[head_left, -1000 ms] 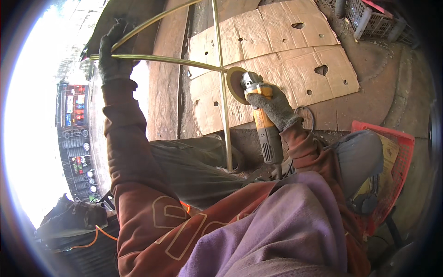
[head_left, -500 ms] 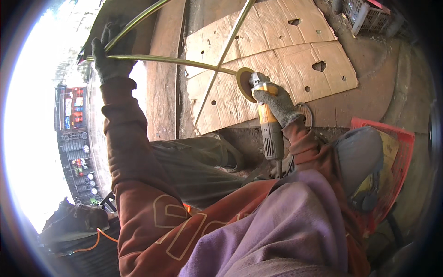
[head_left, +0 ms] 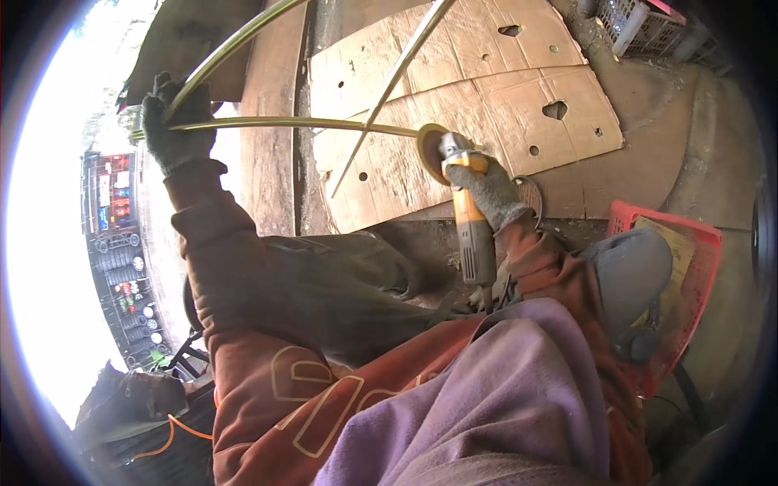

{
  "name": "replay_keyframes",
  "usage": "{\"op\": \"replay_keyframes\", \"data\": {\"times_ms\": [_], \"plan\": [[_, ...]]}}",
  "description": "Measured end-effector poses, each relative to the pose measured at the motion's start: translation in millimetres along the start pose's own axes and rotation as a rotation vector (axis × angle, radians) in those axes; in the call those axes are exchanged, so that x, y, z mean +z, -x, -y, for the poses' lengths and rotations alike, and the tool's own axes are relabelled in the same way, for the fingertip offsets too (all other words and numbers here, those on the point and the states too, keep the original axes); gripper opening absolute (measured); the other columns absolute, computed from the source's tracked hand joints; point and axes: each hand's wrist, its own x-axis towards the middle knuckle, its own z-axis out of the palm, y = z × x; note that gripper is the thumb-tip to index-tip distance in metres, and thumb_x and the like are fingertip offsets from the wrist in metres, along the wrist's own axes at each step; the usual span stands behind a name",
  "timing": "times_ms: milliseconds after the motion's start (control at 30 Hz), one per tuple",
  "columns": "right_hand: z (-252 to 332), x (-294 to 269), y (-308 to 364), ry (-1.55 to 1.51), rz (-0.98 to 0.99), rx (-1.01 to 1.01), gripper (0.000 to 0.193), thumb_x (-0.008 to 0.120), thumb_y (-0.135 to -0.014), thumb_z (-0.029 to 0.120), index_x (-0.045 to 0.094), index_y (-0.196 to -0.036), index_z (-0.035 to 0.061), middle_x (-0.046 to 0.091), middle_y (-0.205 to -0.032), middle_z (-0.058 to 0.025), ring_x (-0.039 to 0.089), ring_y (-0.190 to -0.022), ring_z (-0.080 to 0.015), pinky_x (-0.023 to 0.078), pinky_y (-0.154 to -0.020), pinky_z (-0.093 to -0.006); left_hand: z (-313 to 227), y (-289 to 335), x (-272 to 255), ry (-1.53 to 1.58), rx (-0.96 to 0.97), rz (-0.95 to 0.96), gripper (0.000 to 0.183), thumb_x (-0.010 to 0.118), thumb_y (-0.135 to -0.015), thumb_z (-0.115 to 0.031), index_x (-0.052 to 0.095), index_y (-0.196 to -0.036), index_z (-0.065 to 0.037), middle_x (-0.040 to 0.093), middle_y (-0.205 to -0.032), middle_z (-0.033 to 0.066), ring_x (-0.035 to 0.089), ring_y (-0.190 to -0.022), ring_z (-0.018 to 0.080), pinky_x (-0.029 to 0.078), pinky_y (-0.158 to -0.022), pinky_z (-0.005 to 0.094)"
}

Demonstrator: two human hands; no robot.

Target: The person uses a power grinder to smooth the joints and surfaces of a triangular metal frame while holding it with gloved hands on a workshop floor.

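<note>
My left hand (head_left: 183,144), in a dark grey glove, is wrapped round a gold-coloured metal frame (head_left: 292,122) of thin rods where a curved rod and a straighter one come together. In my gloved right hand (head_left: 493,193) is a yellow and grey angle grinder (head_left: 476,247), its head pointing away from me and its cord end toward my lap. The grinder's round disc (head_left: 430,152) meets the near-right end of the straighter rod; whether it spins I cannot tell. Another rod (head_left: 405,61) of the frame crosses this one at a slant. The frame's far part runs out of the picture.
A flattened cardboard sheet (head_left: 454,101) with holes lies on the ground beneath the frame. A red plastic crate (head_left: 703,267) is beside my right knee, and a grey crate (head_left: 640,31) stands at the far right. An orange cord (head_left: 166,437) trails at the lower left.
My left hand has shifted a little left and toward me, bringing the frame with it. The grinder has stayed nearly in place, its disc still at the rod's end.
</note>
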Motion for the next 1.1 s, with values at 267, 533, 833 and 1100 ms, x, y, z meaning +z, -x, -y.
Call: {"op": "replay_keyframes", "data": {"times_ms": [267, 533, 833, 1100], "plan": [[-1, 18, 2, -0.097, 0.025, -0.037, 0.032, 0.081, -0.082, 0.018, 0.067, -0.107, 0.0043, 0.068, -0.093, -0.0037, 0.064, -0.078, -0.0105, 0.055, -0.067, -0.0266, -1, -5, 0, 0.077, -0.071, -0.038, 0.03, 0.059, -0.091, -0.023, 0.063, -0.112, -0.001, 0.063, -0.073, -0.0028, 0.065, -0.07, 0.0181, 0.057, -0.085, 0.049], [14, 35, 8, 0.052, 0.057, -0.074, 0.031, 0.081, -0.081, 0.018, 0.069, -0.107, 0.0041, 0.068, -0.09, -0.0008, 0.063, -0.079, -0.01, 0.053, -0.072, -0.0262, 10, -5, 2, -0.225, 0.094, -0.263, 0.021, 0.055, -0.091, -0.02, 0.068, -0.1, -0.005, 0.057, -0.058, -0.0086, 0.06, -0.056, 0.0103, 0.055, -0.054, 0.0343], [-15, 2, -8, -0.1, 0.056, 0.008, 0.037, 0.08, -0.083, 0.019, 0.067, -0.115, 0.0049, 0.069, -0.098, -0.0036, 0.067, -0.083, -0.0123, 0.055, -0.071, -0.026, 0, 7, -13, 0.059, -0.191, 0.235, 0.04, 0.053, -0.086, -0.027, 0.06, -0.117, -0.003, 0.05, -0.067, -0.0002, 0.05, -0.067, 0.0183, 0.04, -0.08, 0.0406], [-4, 10, -12, 0.043, 0.043, -0.035, 0.035, 0.08, -0.082, 0.021, 0.067, -0.111, 0.0053, 0.067, -0.091, -0.001, 0.064, -0.077, -0.0098, 0.053, -0.067, -0.0263, 15, 18, -5, -0.463, -0.074, -0.245, 0.03, 0.058, -0.089, -0.002, 0.059, -0.119, 0.0, 0.066, -0.106, 0.0174, 0.065, -0.103, 0.0362, 0.054, -0.092, 0.0625]]}}
